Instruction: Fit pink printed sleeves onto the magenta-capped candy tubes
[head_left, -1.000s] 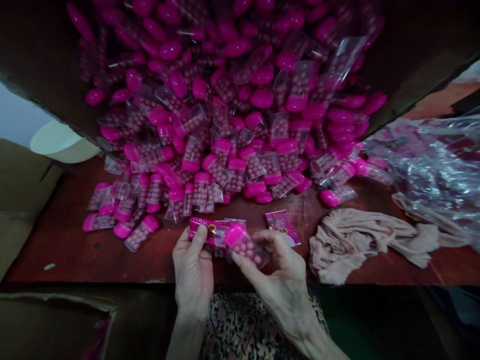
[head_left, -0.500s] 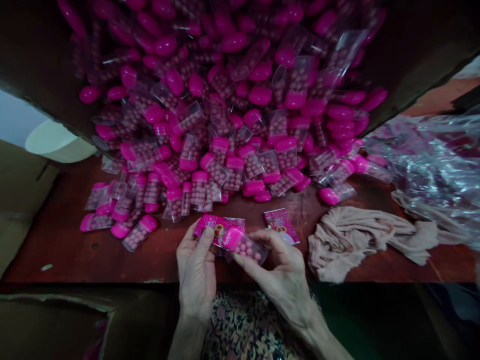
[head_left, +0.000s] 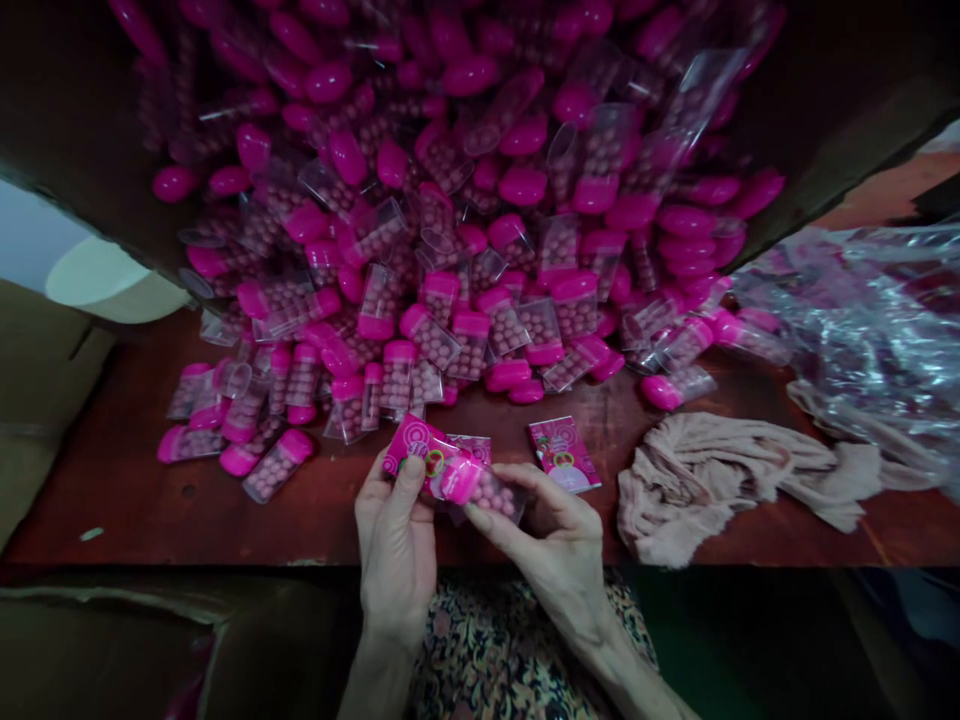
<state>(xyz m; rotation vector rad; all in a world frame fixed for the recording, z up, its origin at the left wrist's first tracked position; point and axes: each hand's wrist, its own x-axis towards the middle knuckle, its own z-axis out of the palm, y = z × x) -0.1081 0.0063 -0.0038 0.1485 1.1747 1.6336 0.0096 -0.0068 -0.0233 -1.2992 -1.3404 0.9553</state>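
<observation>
Near the table's front edge, my left hand (head_left: 397, 530) pinches a pink printed sleeve (head_left: 411, 440) with its thumb on top. My right hand (head_left: 555, 535) grips a clear candy container (head_left: 491, 492) with a pink cap and pink balls inside, tilted with the cap toward the left. The cap meets the right end of the sleeve; I cannot tell whether it is inside. Just behind lies another printed piece (head_left: 477, 446), partly covered. A separate pink printed sleeve (head_left: 564, 455) lies flat to the right.
A large heap of similar containers (head_left: 472, 335) spills from a dark box onto the reddish-brown table (head_left: 330, 520). A crumpled beige cloth (head_left: 697, 480) lies at right, before clear plastic wrapping (head_left: 877, 340). A pale round tub (head_left: 112, 285) stands at left.
The sleeve in my left hand has tilted, its left end rising, uncovering more of the piece behind. The container has shifted slightly left and its cap sits closer against the sleeve.
</observation>
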